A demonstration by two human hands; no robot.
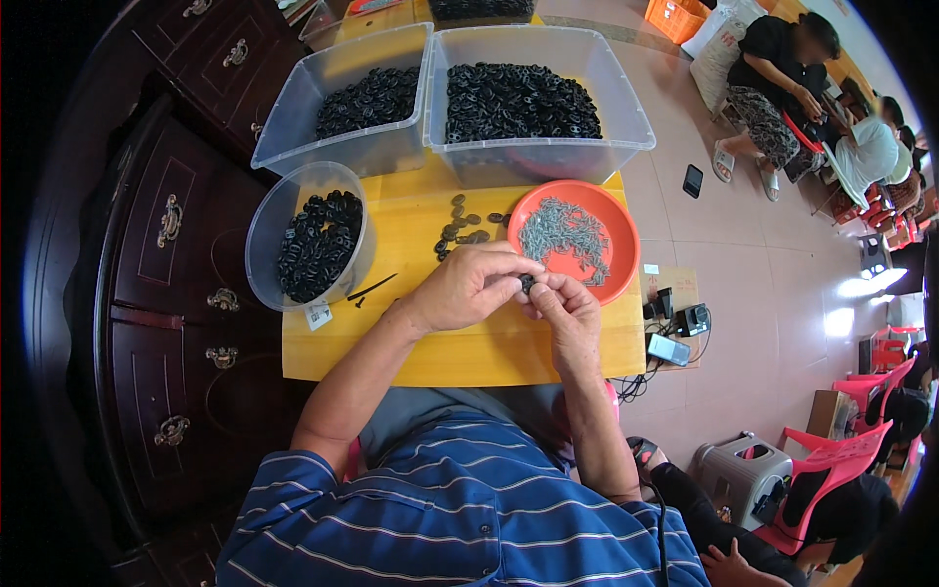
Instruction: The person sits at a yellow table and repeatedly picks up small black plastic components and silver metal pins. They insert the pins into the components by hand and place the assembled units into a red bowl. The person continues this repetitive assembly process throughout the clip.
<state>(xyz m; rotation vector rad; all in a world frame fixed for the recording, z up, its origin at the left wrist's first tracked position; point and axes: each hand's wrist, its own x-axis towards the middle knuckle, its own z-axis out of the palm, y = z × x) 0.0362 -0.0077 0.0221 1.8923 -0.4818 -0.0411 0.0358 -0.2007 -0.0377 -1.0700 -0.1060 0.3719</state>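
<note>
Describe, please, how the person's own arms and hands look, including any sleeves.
The left hand and right hand are bare, without gloves, and no watch or bracelet shows at either wrist. Short blue sleeves with thin pale stripes leave the forearms uncovered. A thin dark cord hangs beside the right sleeve.

The wide head camera is looking down — quite near — at the left hand (pixel 465 289), right hand (pixel 570 318) and table (pixel 474 357).

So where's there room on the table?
Bare yellow tabletop shows between the round clear plastic tub and loose dark oval pieces, and in the near corner beside the right hand. Two rectangular clear plastic bins crowd the back.
</note>
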